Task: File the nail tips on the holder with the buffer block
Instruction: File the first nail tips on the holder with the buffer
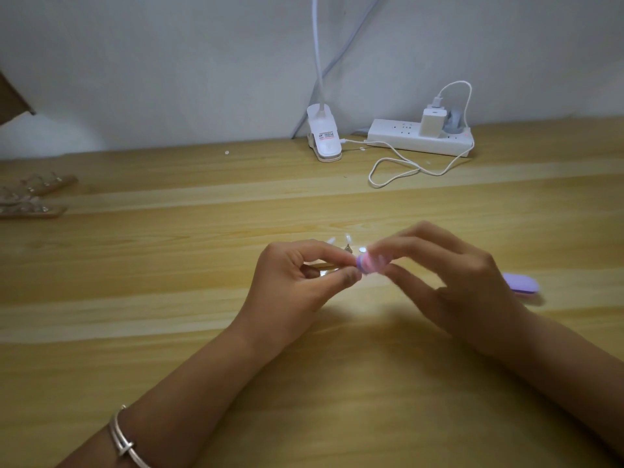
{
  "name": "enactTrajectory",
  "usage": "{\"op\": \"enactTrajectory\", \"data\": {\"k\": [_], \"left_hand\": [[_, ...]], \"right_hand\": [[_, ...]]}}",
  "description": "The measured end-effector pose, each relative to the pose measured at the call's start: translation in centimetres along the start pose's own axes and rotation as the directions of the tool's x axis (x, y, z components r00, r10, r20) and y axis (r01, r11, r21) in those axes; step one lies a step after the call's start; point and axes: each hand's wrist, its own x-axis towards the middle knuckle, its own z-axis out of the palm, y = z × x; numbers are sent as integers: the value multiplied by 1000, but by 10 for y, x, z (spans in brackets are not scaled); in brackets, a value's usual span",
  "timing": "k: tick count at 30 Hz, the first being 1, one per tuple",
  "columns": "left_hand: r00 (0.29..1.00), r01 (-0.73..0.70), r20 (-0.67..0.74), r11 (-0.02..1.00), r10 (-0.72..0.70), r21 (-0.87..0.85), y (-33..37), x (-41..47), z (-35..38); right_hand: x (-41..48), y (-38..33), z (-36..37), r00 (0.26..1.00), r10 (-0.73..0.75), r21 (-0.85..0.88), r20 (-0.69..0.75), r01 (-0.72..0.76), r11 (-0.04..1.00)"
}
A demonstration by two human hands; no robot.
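Buffer block (368,263) in right hand (456,282), holder (322,265) (blurred) in left hand (293,285)

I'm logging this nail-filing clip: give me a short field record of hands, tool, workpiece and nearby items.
left hand: pinches the holder strip of clear nail tips
right hand: grips the pink-and-purple buffer block
contact: block end at the tips; blurred
surface: light wooden table
nearby: lilac oval case, white power strip, white clip-on lamp base

wooden table (135,332), pale wall (169,62)
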Motion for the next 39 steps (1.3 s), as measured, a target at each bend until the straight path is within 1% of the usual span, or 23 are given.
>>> {"op": "enactTrajectory", "data": {"k": [2,3,6,7,10,11,15,16,20,21,25,27,30,31,32,34,36,37,39], "left_hand": [[1000,-3,-1,1000,3,2,0,0,1],[1000,-9,2,1000,9,1,0,-1,0],[1000,-13,6,1000,13,-26,1,-1,-2],[1000,-6,3,999,6,-32,1,-1,-2],[1000,7,-2,1000,-7,-16,-1,0,1],[1000,4,4,1000,-3,-8,-1,0,1],[1000,-5,1,999,5,-44,-1,0,-2],[1000,-2,-4,999,2,-51,-1,0,-2],[1000,15,-1,998,-15,-54,-1,0,0],[1000,12,1,999,-11,-52,-1,0,0],[1000,3,-15,998,-4,-67,-1,1,-2],[1000,11,-22,996,-13,-94,-1,1,-1],[999,39,-8,988,-40,-149,-3,1,-1],[999,46,-1,985,-47,-166,-3,2,-1],[999,52,6,982,-52,-182,-4,2,-1],[998,63,34,977,-57,-205,-3,2,-1],[996,64,70,973,-50,-220,-2,1,-1],[996,67,76,971,-51,-229,-2,1,-1],[995,81,72,965,-65,-249,-3,2,-1]], "right_hand": [[0,3,-3,999,48,9,-12,-48,999],[0,0,0,999,37,17,-4,-37,999],[-3,-9,9,998,-64,18,28,64,998],[-2,-7,7,997,-67,10,27,67,998],[0,4,-1,1000,24,-3,-16,-24,1000],[0,4,-1,999,32,4,-21,-32,999],[-2,-8,9,997,-77,26,12,77,997],[-2,-6,8,997,-80,19,14,80,997],[0,3,0,1000,15,-5,-18,-15,1000],[-1,1,2,1000,10,2,-17,-10,1000],[-3,-7,7,996,-87,15,21,87,996],[-2,0,4,999,-45,-12,11,45,999],[1,10,-2,995,73,-48,-63,-76,996],[2,10,-2,993,82,-34,-91,-85,996],[2,7,-2,992,67,-13,-109,-68,998],[0,-1,2,995,-21,15,-97,23,1000],[-2,-6,4,993,-106,-22,-60,105,994],[-1,-4,4,992,-111,-58,-53,108,992],[1,2,0,994,-65,-120,-84,55,991]]}}
